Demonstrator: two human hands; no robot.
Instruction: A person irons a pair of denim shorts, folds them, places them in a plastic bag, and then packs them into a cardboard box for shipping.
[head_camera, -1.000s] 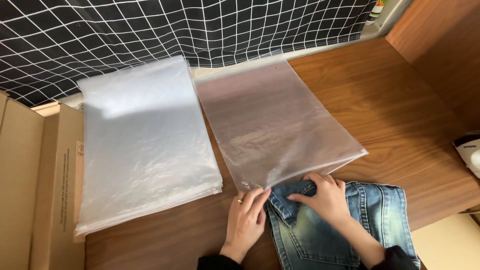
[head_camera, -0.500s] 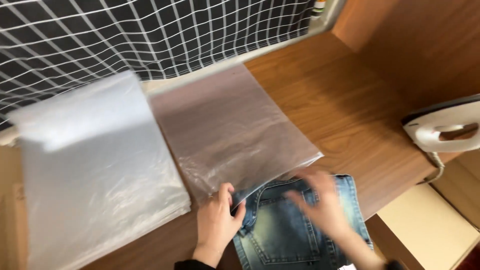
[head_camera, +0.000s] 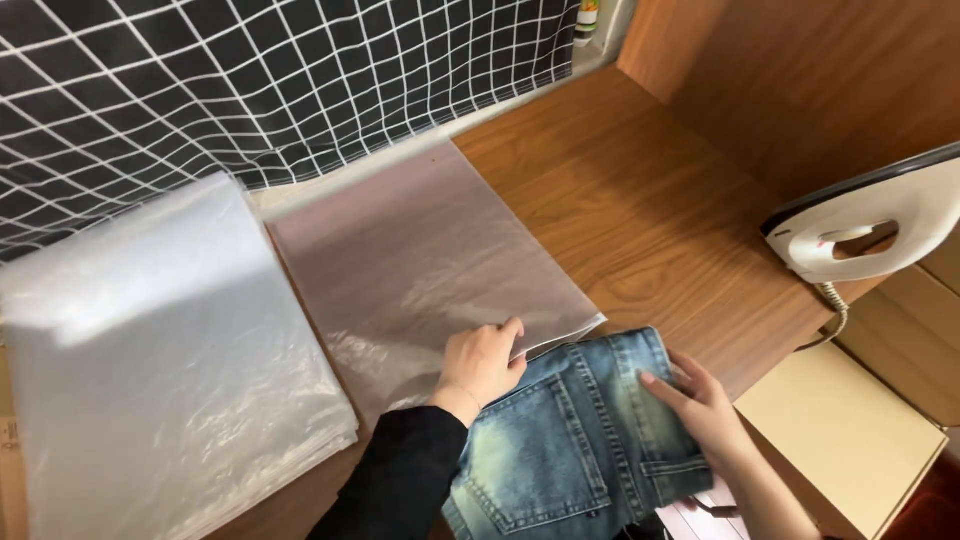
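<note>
1. The left hand (head_camera: 482, 362) sits in the lower middle of the frame. Its fingers curl around the near edge of the clear bag (head_camera: 420, 270) and hold it up, just above the jeans (head_camera: 560, 440).
2. The right hand (head_camera: 700, 400) lies flat and open on the right side of the jeans, fingers spread a little.
3. The jeans lie folded at the bottom middle, touching the bag's mouth.
4. A pile of bags (head_camera: 150, 370) is at the left. An iron (head_camera: 870, 220) is at the right.
5. Half a second ago the right hand was on top of the jeans; now it is at their side.
</note>
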